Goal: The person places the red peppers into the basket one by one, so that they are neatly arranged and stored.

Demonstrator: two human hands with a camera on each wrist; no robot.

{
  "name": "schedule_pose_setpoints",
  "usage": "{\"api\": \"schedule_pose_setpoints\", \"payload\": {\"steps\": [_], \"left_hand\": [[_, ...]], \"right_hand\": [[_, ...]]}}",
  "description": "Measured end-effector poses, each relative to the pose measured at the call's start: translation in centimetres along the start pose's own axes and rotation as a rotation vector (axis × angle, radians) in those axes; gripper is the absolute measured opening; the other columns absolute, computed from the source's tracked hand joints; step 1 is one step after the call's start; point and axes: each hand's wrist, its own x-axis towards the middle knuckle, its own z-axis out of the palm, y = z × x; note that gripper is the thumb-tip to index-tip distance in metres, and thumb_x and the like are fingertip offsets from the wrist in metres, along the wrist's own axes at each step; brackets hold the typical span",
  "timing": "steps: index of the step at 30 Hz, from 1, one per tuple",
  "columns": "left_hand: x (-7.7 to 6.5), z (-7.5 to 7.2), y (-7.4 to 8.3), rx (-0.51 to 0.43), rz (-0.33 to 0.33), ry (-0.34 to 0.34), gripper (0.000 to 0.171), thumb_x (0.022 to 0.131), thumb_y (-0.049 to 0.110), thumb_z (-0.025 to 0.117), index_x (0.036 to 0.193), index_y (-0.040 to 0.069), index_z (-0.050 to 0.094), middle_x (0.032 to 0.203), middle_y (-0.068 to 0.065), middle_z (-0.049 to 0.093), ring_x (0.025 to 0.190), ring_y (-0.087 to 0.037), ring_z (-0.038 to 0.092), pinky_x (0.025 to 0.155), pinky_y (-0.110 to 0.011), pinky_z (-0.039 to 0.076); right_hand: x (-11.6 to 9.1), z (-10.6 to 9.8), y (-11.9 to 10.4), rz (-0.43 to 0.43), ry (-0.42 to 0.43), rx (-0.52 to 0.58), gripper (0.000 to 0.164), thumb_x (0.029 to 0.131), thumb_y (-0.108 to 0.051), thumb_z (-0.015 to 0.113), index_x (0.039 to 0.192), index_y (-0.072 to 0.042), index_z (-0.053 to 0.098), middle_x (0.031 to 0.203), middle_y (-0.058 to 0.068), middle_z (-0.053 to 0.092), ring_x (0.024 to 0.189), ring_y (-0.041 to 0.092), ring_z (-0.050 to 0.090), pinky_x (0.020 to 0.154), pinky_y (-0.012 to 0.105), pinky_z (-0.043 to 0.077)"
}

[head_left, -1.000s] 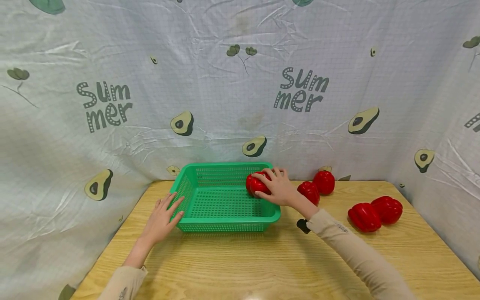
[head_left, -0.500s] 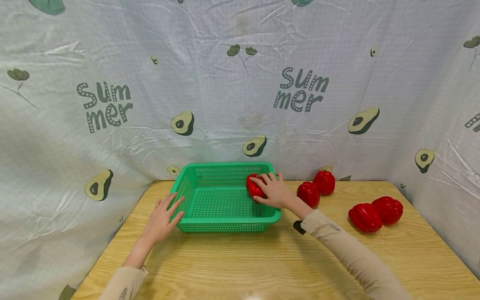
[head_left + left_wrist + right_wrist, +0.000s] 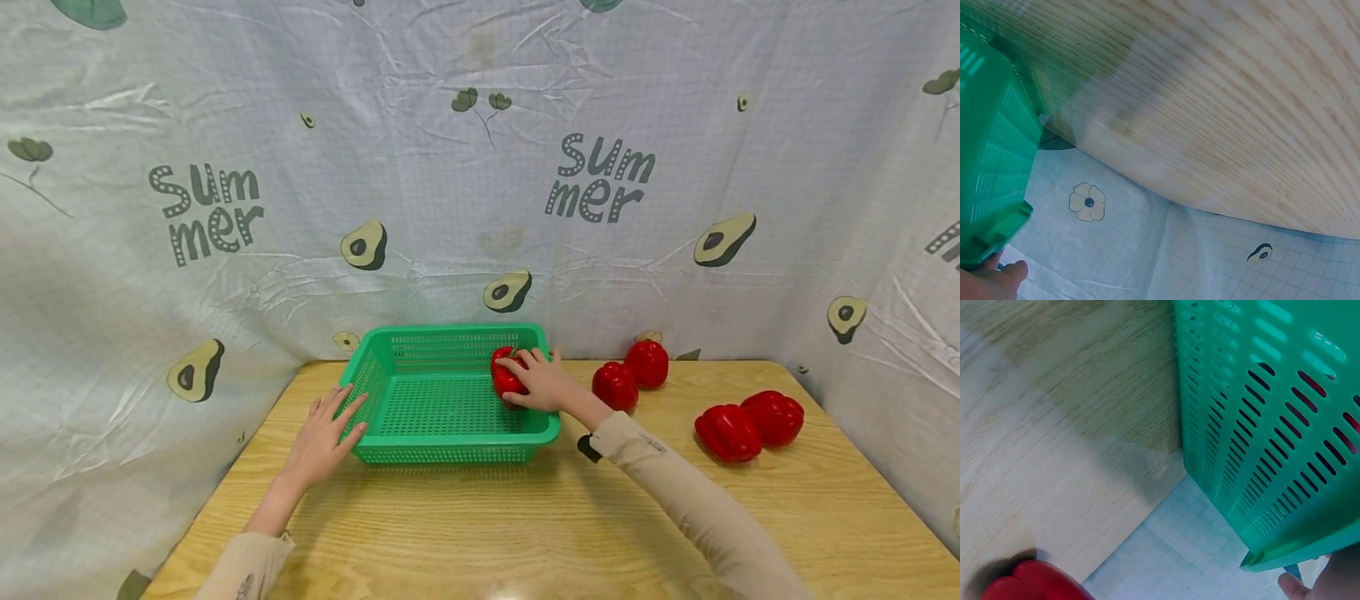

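Observation:
A green plastic basket (image 3: 442,442) with slotted sides stands on the wooden table. Inside its right end is a red bell pepper (image 3: 505,382), gripped from the right by my right hand (image 3: 542,383), whose palm covers part of it. Red shows through the slots of the basket wall (image 3: 1235,444) in the right wrist view. At the basket's left rim rests my left hand (image 3: 322,437), its fingers spread and fairly straight over the edge. In the left wrist view, fingertips (image 3: 1016,270) show right by the rim.
Two red bell peppers (image 3: 615,387) sit just right of the basket, and another pair of bell peppers (image 3: 727,433) lies farther right. A printed cloth (image 3: 450,208) hangs behind the table (image 3: 465,525). A small black object (image 3: 588,448) shows beneath the right wrist.
My right hand has shifted slightly left and down with the bell pepper, which has turned and sits lower inside the basket. My left hand has stayed at the rim.

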Motion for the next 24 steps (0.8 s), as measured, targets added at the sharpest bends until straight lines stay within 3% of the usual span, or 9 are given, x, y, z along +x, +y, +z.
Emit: {"api": "schedule_pose_setpoints", "payload": {"steps": [6, 11, 17, 24], "left_hand": [[0.2, -0.2, -0.1, 0.024, 0.011, -0.014, 0.048, 0.092, 0.032, 0.046, 0.133, 0.009, 0.043, 0.14, -0.022, 0.032, 0.129, -0.043, 0.025, 0.102, -0.061, 0.018], [0.3, -0.4, -0.1, 0.017, 0.0, -0.064, 0.05, 0.092, 0.034, 0.045, 0.135, 0.009, 0.04, 0.143, -0.024, 0.025, 0.132, -0.043, 0.021, 0.103, -0.061, 0.016], [0.3, -0.8, 0.0, 0.018, -0.021, -0.13, 0.054, 0.092, 0.037, 0.044, 0.138, 0.011, 0.035, 0.144, -0.03, 0.016, 0.133, -0.045, 0.017, 0.103, -0.061, 0.016], [0.7, -1.4, 0.3, 0.055, -0.047, -0.183, 0.056, 0.09, 0.037, 0.048, 0.137, 0.009, 0.035, 0.142, -0.031, 0.02, 0.13, -0.046, 0.02, 0.102, -0.063, 0.016]], "right_hand": [[0.6, 0.1, 0.0, 0.018, -0.063, 0.006, 0.062, 0.085, -0.052, 0.049, 0.138, -0.025, 0.033, 0.129, 0.011, 0.042, 0.12, 0.029, 0.035, 0.096, 0.061, 0.02], [0.8, 0.3, -0.3, 0.036, -0.113, 0.002, 0.061, 0.084, -0.051, 0.052, 0.136, -0.024, 0.035, 0.129, 0.01, 0.043, 0.12, 0.029, 0.037, 0.097, 0.062, 0.019], [0.7, 0.6, -0.8, 0.04, -0.128, -0.024, 0.06, 0.083, -0.049, 0.055, 0.134, -0.024, 0.037, 0.127, 0.011, 0.043, 0.119, 0.027, 0.04, 0.097, 0.06, 0.021], [0.6, 0.5, -0.9, 0.049, -0.121, -0.033, 0.061, 0.081, -0.051, 0.056, 0.134, -0.025, 0.038, 0.127, 0.013, 0.042, 0.118, 0.028, 0.041, 0.097, 0.059, 0.02]]}}
